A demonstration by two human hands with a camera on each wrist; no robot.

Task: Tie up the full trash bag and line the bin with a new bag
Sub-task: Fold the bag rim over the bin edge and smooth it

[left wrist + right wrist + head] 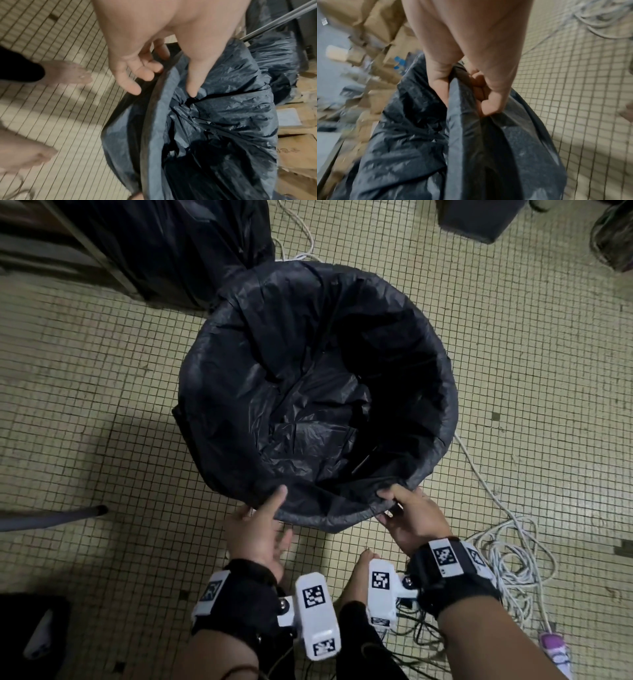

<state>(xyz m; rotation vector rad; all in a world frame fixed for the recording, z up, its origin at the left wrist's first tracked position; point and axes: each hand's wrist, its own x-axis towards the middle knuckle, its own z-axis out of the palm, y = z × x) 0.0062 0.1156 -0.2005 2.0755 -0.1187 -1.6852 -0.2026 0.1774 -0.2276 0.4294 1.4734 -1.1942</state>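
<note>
Two hands work the new bag's (308,392) near edge: right hand (409,520) fingers pinching it, left hand (255,530) fingers relaxed.

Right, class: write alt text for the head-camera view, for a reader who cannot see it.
Seen from above, a round bin on a tiled floor is lined with a black bag, folded over its rim. The right hand grips the near edge; the left hand touches it with relaxed fingers. White cables lie coiled to the right.
</note>
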